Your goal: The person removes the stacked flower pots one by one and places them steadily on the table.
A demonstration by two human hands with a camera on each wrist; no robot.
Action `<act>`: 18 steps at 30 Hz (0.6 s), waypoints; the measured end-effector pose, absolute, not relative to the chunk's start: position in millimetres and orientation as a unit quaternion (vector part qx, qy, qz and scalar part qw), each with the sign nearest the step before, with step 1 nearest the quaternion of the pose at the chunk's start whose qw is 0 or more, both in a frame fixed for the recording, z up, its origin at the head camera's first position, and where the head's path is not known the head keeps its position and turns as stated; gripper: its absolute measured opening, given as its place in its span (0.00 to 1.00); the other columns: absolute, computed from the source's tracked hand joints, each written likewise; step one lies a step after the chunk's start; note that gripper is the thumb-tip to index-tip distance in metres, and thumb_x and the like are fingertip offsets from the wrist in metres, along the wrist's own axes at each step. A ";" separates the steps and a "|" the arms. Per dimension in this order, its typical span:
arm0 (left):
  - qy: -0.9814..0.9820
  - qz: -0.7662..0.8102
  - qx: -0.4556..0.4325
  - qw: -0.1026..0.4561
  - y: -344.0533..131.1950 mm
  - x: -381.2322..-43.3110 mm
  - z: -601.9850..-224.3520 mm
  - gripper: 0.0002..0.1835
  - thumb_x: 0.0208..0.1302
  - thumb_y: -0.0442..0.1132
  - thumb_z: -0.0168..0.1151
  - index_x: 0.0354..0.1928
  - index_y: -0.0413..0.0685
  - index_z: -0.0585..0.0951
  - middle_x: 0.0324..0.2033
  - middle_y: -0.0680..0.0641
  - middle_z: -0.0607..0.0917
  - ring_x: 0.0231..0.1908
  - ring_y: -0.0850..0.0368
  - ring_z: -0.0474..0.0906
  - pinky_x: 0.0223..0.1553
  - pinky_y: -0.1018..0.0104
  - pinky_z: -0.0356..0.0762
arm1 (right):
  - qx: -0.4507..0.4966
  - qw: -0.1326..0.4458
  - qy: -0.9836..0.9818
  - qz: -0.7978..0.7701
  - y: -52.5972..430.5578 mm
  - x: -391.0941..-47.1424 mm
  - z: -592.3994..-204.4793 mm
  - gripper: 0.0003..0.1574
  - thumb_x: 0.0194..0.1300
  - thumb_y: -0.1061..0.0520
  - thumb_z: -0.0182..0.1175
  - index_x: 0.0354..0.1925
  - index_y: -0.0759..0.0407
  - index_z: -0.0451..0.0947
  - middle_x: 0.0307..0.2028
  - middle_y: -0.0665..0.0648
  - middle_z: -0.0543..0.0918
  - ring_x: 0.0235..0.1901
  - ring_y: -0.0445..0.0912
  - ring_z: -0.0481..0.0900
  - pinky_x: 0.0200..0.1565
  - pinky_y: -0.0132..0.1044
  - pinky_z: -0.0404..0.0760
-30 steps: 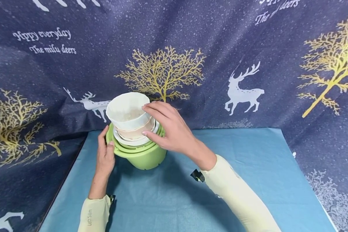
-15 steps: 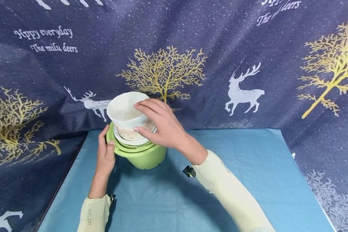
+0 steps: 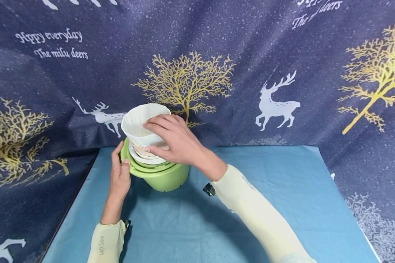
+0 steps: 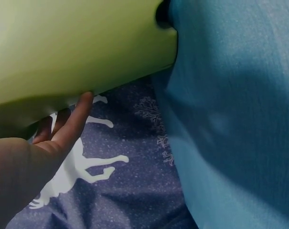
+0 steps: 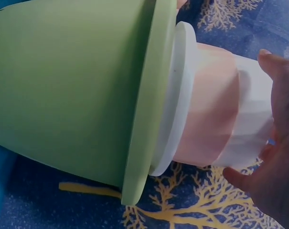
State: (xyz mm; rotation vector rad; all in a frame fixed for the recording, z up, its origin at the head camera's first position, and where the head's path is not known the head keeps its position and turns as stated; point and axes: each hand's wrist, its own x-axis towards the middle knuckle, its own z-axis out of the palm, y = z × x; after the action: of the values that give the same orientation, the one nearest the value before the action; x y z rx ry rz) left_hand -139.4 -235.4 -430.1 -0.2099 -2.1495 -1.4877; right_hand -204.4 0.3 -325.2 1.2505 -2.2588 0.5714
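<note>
Head view. Right hand (image 3: 174, 140): fingers loose over the mouth of the white faceted pot (image 3: 134, 120), thumb apart, outside its near wall; I cannot tell whether they touch. Left hand (image 3: 119, 179): gripping the green flowerpot (image 3: 166, 179) at its left rim, thumb over the edge. Stack: white faceted pot uppermost, peach pot (image 5: 211, 105) below, white rimmed pot (image 5: 180, 100) next, seated in the green flowerpot. Base: blue tablecloth (image 3: 276, 175); I have broad room right of the stack. Behind its back edge: navy backdrop (image 3: 237, 109), deer and trees printed.
</note>
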 end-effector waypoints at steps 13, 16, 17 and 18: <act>-0.799 -0.542 -0.072 0.251 -235.2 -139.4 -430.6 0.32 0.76 0.31 0.39 0.80 0.32 0.58 0.78 0.29 0.62 0.74 0.40 0.61 0.68 0.77 0.55 | 0.440 0.272 -0.837 0.177 -10.2 -205.6 -328.9 0.28 0.72 0.31 0.64 0.50 0.52 0.83 0.50 0.49 0.84 0.51 0.49 0.74 0.58 0.47 0.73; -0.799 -0.544 -0.070 0.248 -236.2 -139.6 -430.8 0.32 0.76 0.31 0.41 0.80 0.31 0.58 0.78 0.30 0.62 0.74 0.38 0.60 0.67 0.76 0.55 | 0.432 0.282 -0.840 0.168 -11.7 -206.2 -330.0 0.27 0.72 0.31 0.64 0.43 0.53 0.81 0.43 0.50 0.84 0.44 0.49 0.72 0.54 0.46 0.73; -0.799 -0.543 -0.069 0.248 -237.8 -140.8 -432.9 0.32 0.76 0.31 0.41 0.80 0.32 0.58 0.78 0.31 0.62 0.74 0.38 0.60 0.67 0.77 0.55 | 0.430 0.284 -0.841 0.166 -12.4 -206.5 -330.5 0.27 0.72 0.31 0.64 0.41 0.53 0.81 0.42 0.49 0.84 0.42 0.49 0.72 0.53 0.45 0.73; -0.799 -0.543 -0.069 0.248 -239.7 -142.5 -436.0 0.32 0.76 0.31 0.42 0.80 0.32 0.59 0.79 0.32 0.62 0.74 0.39 0.60 0.67 0.77 0.55 | 0.428 0.286 -0.841 0.165 -13.2 -207.0 -331.0 0.27 0.72 0.31 0.64 0.40 0.53 0.81 0.40 0.50 0.84 0.41 0.49 0.72 0.52 0.45 0.73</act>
State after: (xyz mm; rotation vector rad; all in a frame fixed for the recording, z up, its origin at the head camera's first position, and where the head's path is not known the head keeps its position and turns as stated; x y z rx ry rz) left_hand -142.5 -239.7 -436.0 -0.1868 -2.1788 -1.4808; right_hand -207.0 -13.2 -331.0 1.1447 -2.2474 0.4417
